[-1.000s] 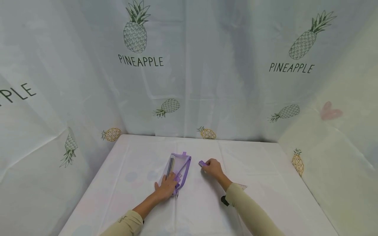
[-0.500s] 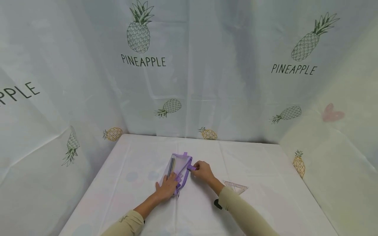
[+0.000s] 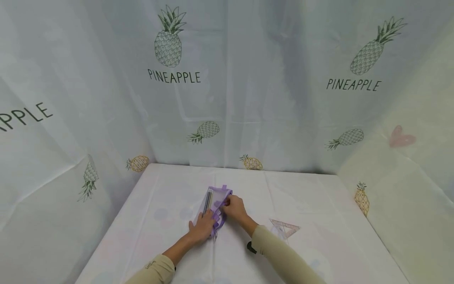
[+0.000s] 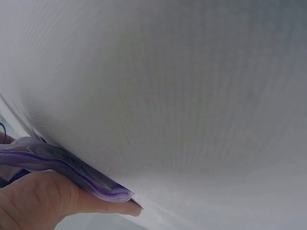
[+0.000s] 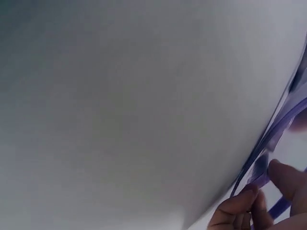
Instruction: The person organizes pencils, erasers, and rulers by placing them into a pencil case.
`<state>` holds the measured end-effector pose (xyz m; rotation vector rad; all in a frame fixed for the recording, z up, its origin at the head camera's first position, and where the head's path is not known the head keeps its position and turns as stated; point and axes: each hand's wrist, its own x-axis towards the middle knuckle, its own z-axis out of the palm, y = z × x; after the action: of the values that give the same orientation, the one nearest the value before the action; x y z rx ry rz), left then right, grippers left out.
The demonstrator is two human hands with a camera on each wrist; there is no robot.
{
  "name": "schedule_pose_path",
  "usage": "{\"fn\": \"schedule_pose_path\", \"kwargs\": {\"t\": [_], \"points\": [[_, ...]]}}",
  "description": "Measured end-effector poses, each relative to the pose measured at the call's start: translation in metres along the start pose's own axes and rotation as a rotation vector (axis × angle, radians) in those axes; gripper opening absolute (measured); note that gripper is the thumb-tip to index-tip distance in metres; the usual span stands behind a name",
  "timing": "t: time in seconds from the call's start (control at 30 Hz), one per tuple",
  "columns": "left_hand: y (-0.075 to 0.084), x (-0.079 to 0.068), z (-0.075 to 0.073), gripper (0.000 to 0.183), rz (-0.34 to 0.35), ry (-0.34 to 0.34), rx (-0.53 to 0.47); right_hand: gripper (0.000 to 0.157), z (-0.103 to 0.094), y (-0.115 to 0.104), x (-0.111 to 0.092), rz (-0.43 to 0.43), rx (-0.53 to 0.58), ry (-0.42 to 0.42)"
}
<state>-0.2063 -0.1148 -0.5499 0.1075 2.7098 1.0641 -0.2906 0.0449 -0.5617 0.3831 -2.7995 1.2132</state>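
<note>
A purple-edged mesh pencil case [image 3: 219, 192] lies on the table, its zipped side lifted open on the right. Pencils [image 3: 207, 200] show through the mesh, with small purple items near its lower end. My left hand [image 3: 203, 228] rests on the lower left of the case, fingers spread over it; in the left wrist view the thumb [image 4: 103, 203] runs along the purple edge. At the opening, my right hand [image 3: 235, 209] pinches a small purple block [image 5: 261, 179] between thumb and fingers, its tips inside the rim. Part of the block is hidden by the fingers.
A clear set square [image 3: 290, 229] with pinkish edges lies right of the right forearm. Metal rings [image 3: 215, 236] hang from the case's lower end. White cloth covers the table [image 3: 170, 185], and pineapple-print curtains [image 3: 269, 98] enclose it at back and sides.
My right hand has moved left with the purple block, from beside the pencil case to inside its opening. The set square has come out from behind the sleeve. My left hand stays on the case.
</note>
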Motion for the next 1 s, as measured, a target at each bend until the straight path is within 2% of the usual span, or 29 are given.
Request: {"fn": "schedule_pose_path", "kwargs": {"t": [0.13,0.2,0.27,0.33,0.43,0.53,0.63,0.7,1.0], "points": [[0.001,0.0,0.002,0.056,0.005,-0.004,-0.006,0.013,0.001,-0.001,-0.001,0.034,0.034,0.025],[0.001,0.001,0.002,0.056,0.011,-0.002,-0.007,0.012,-0.002,-0.002,-0.003,0.015,0.02,0.019],[0.001,0.001,0.001,0.056,0.012,0.0,-0.008,0.011,-0.006,-0.004,-0.007,-0.029,-0.041,0.019],[0.0,0.001,0.001,0.056,0.013,0.002,-0.008,0.015,-0.01,-0.006,-0.013,-0.075,-0.134,0.056],[-0.002,0.0,0.0,0.056,0.013,0.002,-0.014,0.033,-0.016,-0.009,-0.023,-0.105,-0.287,0.138],[-0.004,-0.001,-0.002,0.055,0.017,0.004,-0.014,0.063,-0.02,-0.011,-0.032,-0.089,-0.39,0.168],[-0.005,-0.002,-0.002,0.054,0.024,0.005,-0.009,0.084,-0.024,-0.01,-0.038,-0.071,-0.447,0.125],[-0.005,-0.003,-0.002,0.055,0.029,0.002,-0.008,0.092,-0.027,-0.009,-0.042,-0.075,-0.479,0.094],[-0.001,-0.001,0.001,0.055,0.023,0.008,-0.002,0.093,-0.037,-0.001,-0.06,-0.13,-0.495,-0.002]]}}
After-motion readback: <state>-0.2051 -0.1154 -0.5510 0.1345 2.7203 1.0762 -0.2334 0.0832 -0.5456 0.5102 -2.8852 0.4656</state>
